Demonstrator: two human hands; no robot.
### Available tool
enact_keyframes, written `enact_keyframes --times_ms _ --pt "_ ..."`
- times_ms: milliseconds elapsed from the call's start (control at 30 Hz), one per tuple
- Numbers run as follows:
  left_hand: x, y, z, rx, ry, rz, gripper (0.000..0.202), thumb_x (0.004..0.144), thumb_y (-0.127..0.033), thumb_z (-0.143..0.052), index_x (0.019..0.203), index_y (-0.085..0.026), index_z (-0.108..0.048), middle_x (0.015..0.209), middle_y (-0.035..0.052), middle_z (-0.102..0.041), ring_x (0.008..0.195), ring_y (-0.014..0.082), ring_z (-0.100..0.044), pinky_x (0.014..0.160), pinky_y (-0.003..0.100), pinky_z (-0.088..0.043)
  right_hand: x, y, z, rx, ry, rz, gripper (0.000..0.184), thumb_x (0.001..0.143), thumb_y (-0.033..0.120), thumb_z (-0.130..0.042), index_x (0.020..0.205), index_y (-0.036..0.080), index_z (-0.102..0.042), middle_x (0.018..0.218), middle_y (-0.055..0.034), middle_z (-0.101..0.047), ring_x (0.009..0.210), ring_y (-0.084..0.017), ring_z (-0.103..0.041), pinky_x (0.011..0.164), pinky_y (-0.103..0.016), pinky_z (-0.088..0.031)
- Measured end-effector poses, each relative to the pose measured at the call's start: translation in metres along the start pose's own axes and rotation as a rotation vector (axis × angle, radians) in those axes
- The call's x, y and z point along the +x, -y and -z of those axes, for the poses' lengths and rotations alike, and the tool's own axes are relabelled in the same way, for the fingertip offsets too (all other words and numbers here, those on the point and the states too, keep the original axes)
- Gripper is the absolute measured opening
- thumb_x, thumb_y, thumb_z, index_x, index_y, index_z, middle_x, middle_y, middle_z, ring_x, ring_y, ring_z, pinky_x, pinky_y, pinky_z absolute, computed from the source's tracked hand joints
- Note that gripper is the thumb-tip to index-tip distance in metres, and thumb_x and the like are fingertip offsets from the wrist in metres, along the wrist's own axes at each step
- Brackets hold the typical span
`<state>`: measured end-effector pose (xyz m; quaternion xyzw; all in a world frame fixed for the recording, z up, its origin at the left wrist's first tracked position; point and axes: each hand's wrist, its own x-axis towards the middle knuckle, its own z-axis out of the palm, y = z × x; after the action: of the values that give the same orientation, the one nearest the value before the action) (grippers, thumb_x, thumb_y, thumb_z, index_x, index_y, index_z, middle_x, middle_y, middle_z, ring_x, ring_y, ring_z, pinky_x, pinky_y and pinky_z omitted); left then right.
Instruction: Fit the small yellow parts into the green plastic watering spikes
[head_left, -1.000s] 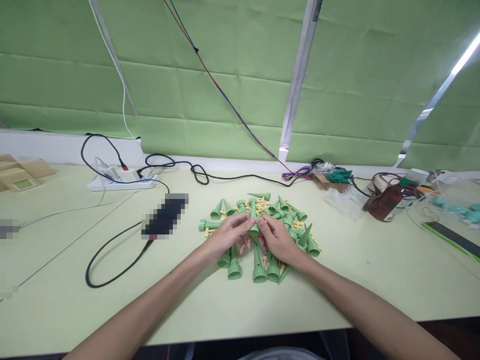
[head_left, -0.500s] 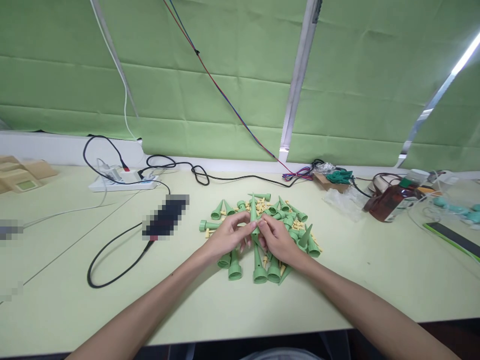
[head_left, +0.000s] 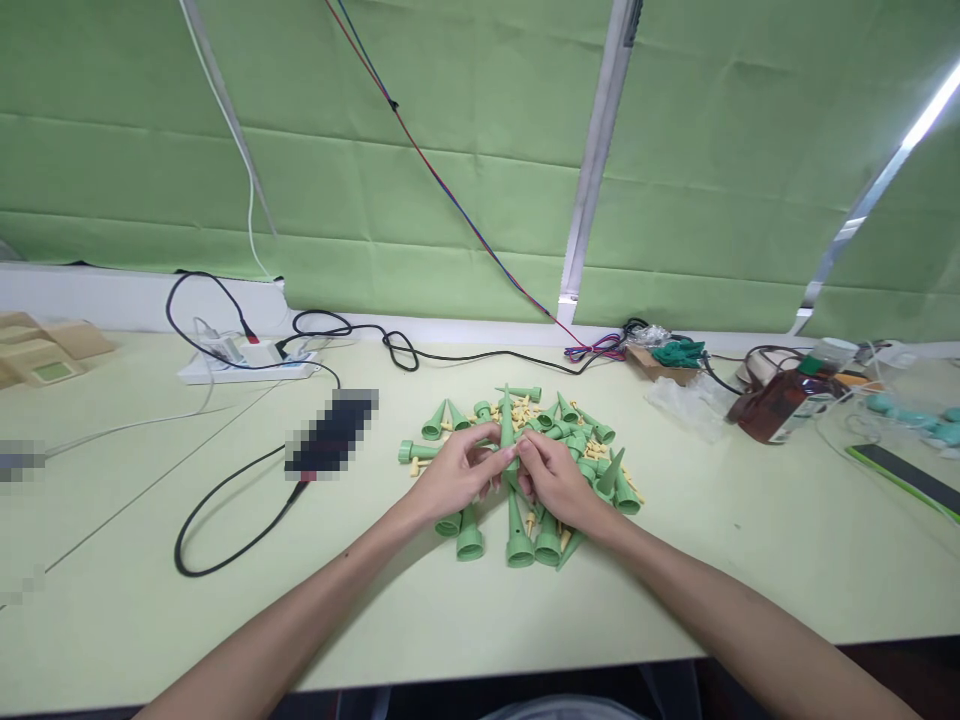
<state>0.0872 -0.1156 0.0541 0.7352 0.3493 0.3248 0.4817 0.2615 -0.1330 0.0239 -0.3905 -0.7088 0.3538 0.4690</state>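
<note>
A heap of green plastic cones (head_left: 559, 430) mixed with small pale yellow pegs (head_left: 596, 452) lies on the light green table (head_left: 450, 620). Both of my hands meet over the heap's near side. My left hand (head_left: 457, 475) and my right hand (head_left: 551, 478) pinch one green cone (head_left: 508, 425) between their fingertips, its tip pointing up and away. Several more cones (head_left: 517, 535) lie in a row just below my hands, wide ends towards me.
A blurred dark device (head_left: 332, 432) with a black cable (head_left: 217, 520) lies left of the heap. A white power strip (head_left: 244, 365) sits behind it. At the right are a brown bottle (head_left: 784, 400), a clear bag (head_left: 686, 400) and a dark tablet (head_left: 904, 478).
The cone between my fingers has tipped up from lying low to pointing upward. My hands have stayed in the same place over the heap.
</note>
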Motion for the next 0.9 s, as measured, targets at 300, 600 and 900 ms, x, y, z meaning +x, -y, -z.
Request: enact_keyframes --times_ms 300,600,900 --pt "-0.0002 -0.0019 -0.0042 0.204 -0.106 -0.153 0.025 0.088 -0.038 -0.056 0.077 -0.019 -0.044 0.070 -0.0035 -0.042 0.059 0.0106 -0.044 0.050 0.021 -0.035 0.0017 0.0004 0.0003 0.012 -0.036 -0.042 0.054 0.099 0.057 -0.032 0.060 0.021 -0.044 0.045 0.0029 -0.049 0.041 -0.013 -0.046 0.047 -0.026 -0.038" --pt "-0.0040 -0.0032 -0.0067 0.333 -0.135 -0.311 0.012 0.090 -0.028 -0.055 0.084 -0.018 -0.057 0.089 0.0029 -0.052 0.071 0.0130 -0.051 0.055 0.022 -0.040 0.0020 0.0052 0.0008 -0.021 -0.061 -0.062 0.069 0.100 0.056 -0.029 0.043 0.020 -0.044 0.037 0.0014 -0.047 0.038 -0.012 -0.045 0.052 -0.028 -0.040" --pt "-0.0045 -0.0007 -0.0073 0.414 -0.163 -0.380 0.016 0.092 -0.024 -0.053 0.101 -0.020 -0.066 0.107 0.0071 -0.060 0.077 0.0140 -0.056 0.060 0.024 -0.046 0.0034 0.0001 -0.0004 0.057 -0.049 -0.113 0.069 0.098 0.061 -0.028 0.043 0.022 -0.041 0.035 0.0012 -0.046 0.034 -0.012 -0.043 0.045 -0.028 -0.038"
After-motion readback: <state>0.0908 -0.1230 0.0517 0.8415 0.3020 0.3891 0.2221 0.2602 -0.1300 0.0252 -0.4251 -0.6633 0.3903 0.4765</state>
